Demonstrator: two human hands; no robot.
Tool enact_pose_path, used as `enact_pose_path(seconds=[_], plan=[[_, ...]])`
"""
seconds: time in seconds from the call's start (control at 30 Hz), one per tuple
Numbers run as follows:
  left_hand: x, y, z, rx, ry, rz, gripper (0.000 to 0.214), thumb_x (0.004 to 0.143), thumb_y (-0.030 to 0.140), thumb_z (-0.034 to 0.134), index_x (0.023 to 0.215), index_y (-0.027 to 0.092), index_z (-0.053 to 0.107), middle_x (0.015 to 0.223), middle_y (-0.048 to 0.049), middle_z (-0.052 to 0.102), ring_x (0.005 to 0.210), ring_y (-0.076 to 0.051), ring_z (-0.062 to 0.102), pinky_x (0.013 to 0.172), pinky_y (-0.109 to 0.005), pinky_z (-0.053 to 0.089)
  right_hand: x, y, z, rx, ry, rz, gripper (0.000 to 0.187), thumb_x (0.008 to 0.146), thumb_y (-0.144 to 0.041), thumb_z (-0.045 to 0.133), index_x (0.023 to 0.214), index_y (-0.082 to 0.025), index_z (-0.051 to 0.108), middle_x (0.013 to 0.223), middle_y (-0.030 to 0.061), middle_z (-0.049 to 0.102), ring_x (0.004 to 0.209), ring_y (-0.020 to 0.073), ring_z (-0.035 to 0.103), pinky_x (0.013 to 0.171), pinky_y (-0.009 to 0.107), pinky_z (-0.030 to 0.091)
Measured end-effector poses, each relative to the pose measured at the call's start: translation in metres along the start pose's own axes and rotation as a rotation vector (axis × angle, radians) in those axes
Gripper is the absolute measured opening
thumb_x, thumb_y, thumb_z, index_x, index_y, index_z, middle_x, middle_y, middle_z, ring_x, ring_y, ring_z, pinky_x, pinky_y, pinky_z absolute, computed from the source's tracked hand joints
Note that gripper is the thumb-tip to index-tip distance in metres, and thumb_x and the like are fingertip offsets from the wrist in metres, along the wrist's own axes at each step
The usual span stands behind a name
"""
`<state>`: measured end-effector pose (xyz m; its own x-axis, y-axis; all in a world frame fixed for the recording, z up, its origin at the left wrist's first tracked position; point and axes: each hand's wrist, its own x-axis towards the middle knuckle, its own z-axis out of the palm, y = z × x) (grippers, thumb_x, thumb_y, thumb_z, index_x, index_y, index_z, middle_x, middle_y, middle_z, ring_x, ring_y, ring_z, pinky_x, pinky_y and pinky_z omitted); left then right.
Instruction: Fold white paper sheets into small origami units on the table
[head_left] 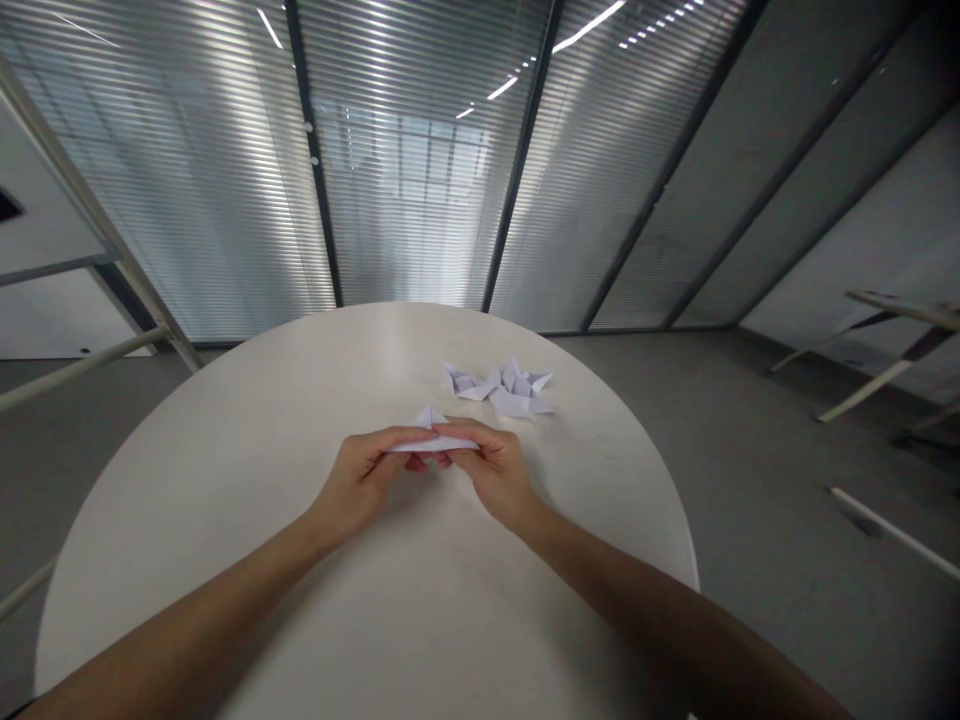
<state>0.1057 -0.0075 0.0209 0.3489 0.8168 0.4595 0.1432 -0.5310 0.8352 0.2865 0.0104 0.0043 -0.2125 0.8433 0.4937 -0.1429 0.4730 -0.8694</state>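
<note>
A folded white paper boat (431,443) is held just above the table between my two hands, its small peak pointing away from me. My left hand (366,468) is closed on its left end, thumb and fingers pinching the fold. At the other end my right hand (496,468) grips it in the same way, with the fingertips of both hands nearly meeting at the middle. Beyond my right hand lie several finished paper boats (517,392), bunched close together on the tabletop. Parts of the held paper are hidden behind my fingers.
The round white table (405,620) has a curved edge on all visible sides. A whiteboard frame (142,270) stands at the left. Glass panels with blinds (420,200) rise behind the table. Another table (900,310) is at the far right.
</note>
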Motion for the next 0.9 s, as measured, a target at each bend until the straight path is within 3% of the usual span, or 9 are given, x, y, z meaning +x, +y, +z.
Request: enact_pose_path(seconds=[0.13, 0.23, 0.33, 0.5, 0.7, 0.83, 0.9], plan=[[0.002, -0.003, -0.005, 0.061, -0.006, -0.033, 0.019, 0.086, 0.026, 0.054, 0.094, 0.015, 0.068, 0.086, -0.0068, 0.071, 0.077, -0.016, 0.065, 0.072, -0.027, 0.052, 0.002, -0.002, -0.002, 0.045, -0.025, 0.071, 0.015, 0.071, -0.017, 0.066, 0.086, -0.02, 0.068, 0.095, 0.0036, 0.067, 0.079, 0.0137, 0.065, 0.071, 0.028, 0.054], [0.0, -0.01, -0.004, 0.174, 0.091, -0.122, 0.014, 0.079, 0.029, 0.064, 0.081, 0.015, 0.063, 0.073, -0.0028, 0.068, 0.064, -0.013, 0.061, 0.06, -0.023, 0.047, 0.001, 0.001, -0.001, 0.069, 0.056, 0.111, 0.018, 0.07, -0.017, 0.069, 0.084, -0.02, 0.056, 0.075, -0.0022, 0.064, 0.067, 0.0115, 0.063, 0.063, 0.025, 0.054], [-0.001, -0.017, -0.001, 0.087, 0.146, -0.163, 0.02, 0.08, 0.028, 0.064, 0.088, 0.018, 0.049, 0.072, 0.0003, 0.067, 0.063, -0.012, 0.062, 0.058, -0.022, 0.046, 0.001, 0.002, 0.0, 0.079, 0.066, 0.109, 0.027, 0.072, -0.02, 0.068, 0.091, -0.022, 0.049, 0.075, -0.004, 0.062, 0.062, 0.0104, 0.063, 0.06, 0.025, 0.054], [-0.004, -0.019, 0.001, -0.072, 0.085, -0.128, 0.022, 0.088, 0.027, 0.054, 0.104, 0.02, 0.04, 0.082, -0.0017, 0.068, 0.067, -0.013, 0.066, 0.066, -0.026, 0.049, 0.0, 0.0, -0.004, 0.013, 0.005, 0.086, 0.021, 0.08, -0.03, 0.061, 0.097, -0.02, 0.054, 0.079, -0.0004, 0.064, 0.063, 0.0109, 0.064, 0.062, 0.027, 0.056], [-0.002, -0.012, -0.002, -0.013, 0.041, -0.084, 0.016, 0.089, 0.027, 0.051, 0.101, 0.016, 0.054, 0.08, -0.0044, 0.068, 0.07, -0.014, 0.066, 0.068, -0.026, 0.05, 0.0, -0.007, -0.006, 0.002, -0.025, 0.064, 0.016, 0.083, -0.032, 0.06, 0.094, -0.02, 0.057, 0.074, -0.0009, 0.064, 0.067, 0.012, 0.064, 0.066, 0.028, 0.055], [0.001, -0.002, -0.005, 0.012, -0.068, -0.008, 0.023, 0.088, 0.03, 0.05, 0.091, 0.015, 0.067, 0.088, -0.0081, 0.067, 0.079, -0.016, 0.064, 0.071, -0.027, 0.049, 0.001, -0.012, -0.007, -0.117, -0.086, -0.002, 0.027, 0.089, -0.038, 0.047, 0.079, -0.018, 0.062, 0.086, 0.0048, 0.063, 0.072, 0.0135, 0.062, 0.065, 0.028, 0.052], [0.001, -0.002, -0.005, 0.048, -0.063, -0.009, 0.024, 0.087, 0.032, 0.052, 0.083, 0.015, 0.068, 0.084, -0.007, 0.066, 0.076, -0.015, 0.061, 0.067, -0.025, 0.047, 0.0, -0.009, -0.008, -0.169, -0.069, 0.005, 0.024, 0.086, -0.036, 0.053, 0.073, -0.017, 0.06, 0.081, 0.0036, 0.062, 0.07, 0.0131, 0.059, 0.061, 0.026, 0.05]])
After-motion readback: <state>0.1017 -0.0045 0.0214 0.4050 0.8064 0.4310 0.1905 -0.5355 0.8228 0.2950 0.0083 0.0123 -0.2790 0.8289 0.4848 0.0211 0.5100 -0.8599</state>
